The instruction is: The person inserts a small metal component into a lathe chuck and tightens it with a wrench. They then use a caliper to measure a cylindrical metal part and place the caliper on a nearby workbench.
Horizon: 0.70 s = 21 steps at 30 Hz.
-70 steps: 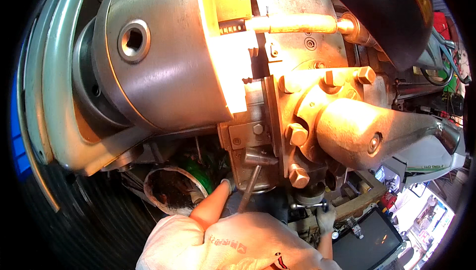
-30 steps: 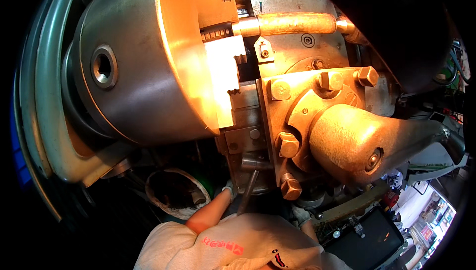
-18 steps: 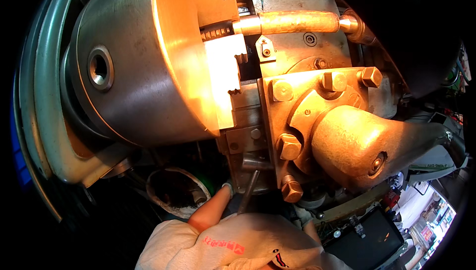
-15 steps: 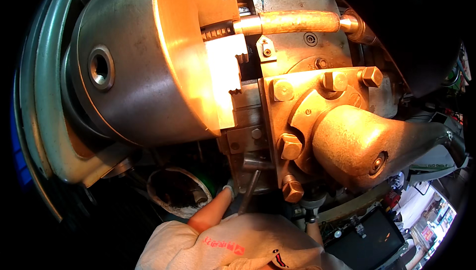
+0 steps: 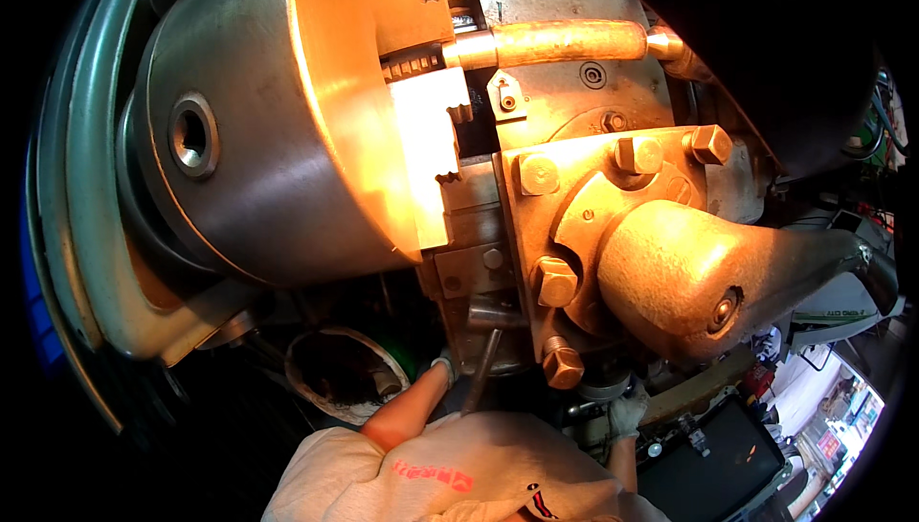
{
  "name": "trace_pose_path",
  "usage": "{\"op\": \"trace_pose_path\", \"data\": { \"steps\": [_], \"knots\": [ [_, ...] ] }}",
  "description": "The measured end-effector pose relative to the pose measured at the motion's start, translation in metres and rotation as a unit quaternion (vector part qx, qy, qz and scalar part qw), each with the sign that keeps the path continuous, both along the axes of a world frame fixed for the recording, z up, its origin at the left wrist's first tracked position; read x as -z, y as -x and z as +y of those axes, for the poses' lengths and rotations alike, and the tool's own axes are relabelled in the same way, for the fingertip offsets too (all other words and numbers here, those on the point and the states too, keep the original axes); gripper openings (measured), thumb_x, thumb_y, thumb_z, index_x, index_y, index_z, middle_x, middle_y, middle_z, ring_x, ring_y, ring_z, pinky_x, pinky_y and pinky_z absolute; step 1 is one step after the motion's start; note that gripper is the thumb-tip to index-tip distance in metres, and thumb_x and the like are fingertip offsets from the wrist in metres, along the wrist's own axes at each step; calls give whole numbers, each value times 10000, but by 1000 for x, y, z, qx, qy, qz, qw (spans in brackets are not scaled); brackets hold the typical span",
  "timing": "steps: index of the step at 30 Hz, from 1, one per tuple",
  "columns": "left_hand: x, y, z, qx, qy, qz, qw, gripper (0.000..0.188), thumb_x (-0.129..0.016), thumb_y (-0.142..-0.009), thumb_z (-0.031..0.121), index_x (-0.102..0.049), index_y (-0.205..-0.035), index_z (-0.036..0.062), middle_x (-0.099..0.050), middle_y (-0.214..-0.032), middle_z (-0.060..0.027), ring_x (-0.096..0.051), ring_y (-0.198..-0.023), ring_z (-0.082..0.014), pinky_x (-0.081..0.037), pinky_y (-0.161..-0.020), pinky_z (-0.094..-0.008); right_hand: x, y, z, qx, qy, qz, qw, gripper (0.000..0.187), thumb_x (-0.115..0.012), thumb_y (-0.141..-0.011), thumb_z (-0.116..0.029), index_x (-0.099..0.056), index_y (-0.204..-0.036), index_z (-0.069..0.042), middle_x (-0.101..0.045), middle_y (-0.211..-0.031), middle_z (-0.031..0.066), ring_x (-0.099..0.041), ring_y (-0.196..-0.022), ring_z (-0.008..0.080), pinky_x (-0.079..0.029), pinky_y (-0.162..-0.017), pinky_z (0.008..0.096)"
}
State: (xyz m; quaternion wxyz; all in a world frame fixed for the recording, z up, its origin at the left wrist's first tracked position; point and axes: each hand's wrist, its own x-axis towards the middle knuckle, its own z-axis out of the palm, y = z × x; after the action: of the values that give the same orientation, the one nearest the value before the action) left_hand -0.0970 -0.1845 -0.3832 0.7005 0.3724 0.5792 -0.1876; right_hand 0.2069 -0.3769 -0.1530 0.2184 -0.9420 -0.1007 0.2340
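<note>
Chuck: the big grey steel drum [image 5: 239, 129] fills the left side, a square socket in its flank; its stepped jaws on the right face are brightly lit
Hood: a broad black shape [image 5: 766, 53] covers the upper right, its underlying form too dark to tell
Shirt: pale cloth [image 5: 459, 469] with reddish print, along the lower edge, below the machine
Tool post: the square block [image 5: 584, 163] right of the chuck and apart from it, several square-headed bolts around its edges
Lever: a heavy rounded handle [image 5: 689, 273] on top of the tool post, its arm reaching to the right
Panel: a dark rectangle [image 5: 713, 465] at lower right, beside the right forearm
Bucket: round, pale-rimmed [image 5: 299, 378], under the chuck and left of the left forearm
Bar: a lit cylinder [image 5: 570, 41] lying crosswise between the chuck and a pointed centre [image 5: 662, 44]
T-shaped tool: its shaft [image 5: 481, 374] slants down between the forearms
Right hand: pale-gloved [image 5: 627, 414], at the outer end of the crank handle; whether its fingers are closed around it, cannot tell
Left hand: pale-gloved [image 5: 446, 367], by the lower carriage [image 5: 474, 273], fingers mostly hidden; their state, cannot tell
Crank handle: a small metal bar [image 5: 586, 408] just below the round collar [image 5: 605, 387], beneath the tool post
</note>
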Motion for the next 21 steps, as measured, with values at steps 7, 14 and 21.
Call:
{"op": "trace_pose_path", "data": {
  "steps": [7,14,21],
  "knots": [
    [0,3,-8,4,-6,2,1000,296,-450,-993,257,-626,-1156,83,-658,-1082,-93,-621,-953,-239,-505,-814,-367,9,5,-2,-73,31,-20,997,151,-570,-827,-142,-609,-846,3,-640,-864,209,-580,-837,399,-430,-763,458],
    [-1,1,-12,7,-11,5,1000,298,-445,-995,256,-624,-1161,85,-656,-1086,-91,-620,-958,-237,-504,-817,-365,30,9,-17,35,-93,114,989,271,-625,-842,-133,-612,-1071,11,-657,-1061,176,-612,-975,307,-463,-884,391],
    [1,-2,-4,25,-21,1,999,299,-440,-998,255,-621,-1166,86,-655,-1090,-89,-618,-962,-235,-503,-819,-364,42,31,-21,43,-38,180,982,360,-665,-818,-125,-605,-1140,24,-659,-1104,173,-631,-983,270,-479,-900,364]
  ]
}}
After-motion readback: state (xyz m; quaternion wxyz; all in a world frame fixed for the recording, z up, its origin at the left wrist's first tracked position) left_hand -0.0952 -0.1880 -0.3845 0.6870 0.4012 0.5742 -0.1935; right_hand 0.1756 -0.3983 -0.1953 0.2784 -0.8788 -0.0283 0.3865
